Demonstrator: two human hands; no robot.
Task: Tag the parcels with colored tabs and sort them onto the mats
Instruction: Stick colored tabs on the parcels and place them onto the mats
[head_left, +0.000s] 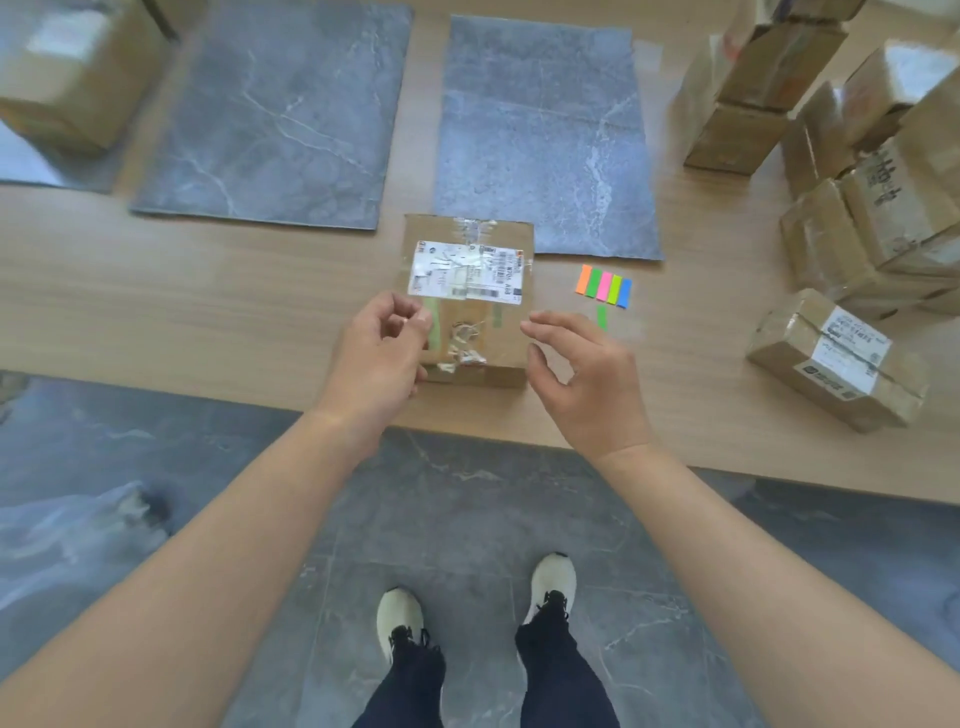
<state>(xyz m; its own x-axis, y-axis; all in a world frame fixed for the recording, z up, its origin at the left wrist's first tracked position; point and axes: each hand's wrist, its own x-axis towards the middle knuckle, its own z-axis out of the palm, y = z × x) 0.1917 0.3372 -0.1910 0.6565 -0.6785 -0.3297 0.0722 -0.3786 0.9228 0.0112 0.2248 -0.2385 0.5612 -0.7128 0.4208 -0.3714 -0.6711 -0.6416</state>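
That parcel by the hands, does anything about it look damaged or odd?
Yes. The parcel has crumpled, torn clear tape near its front edge, and its white label is wrinkled. One green tab lies apart from the tab strip.

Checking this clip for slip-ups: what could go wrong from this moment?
The loose green tab lies on the table just beyond the right hand; a careless sweep could brush it away. The parcel has crumpled tape on top, so a tab pressed there might not hold. It sits near the table's front edge; a nudge could tip it off.
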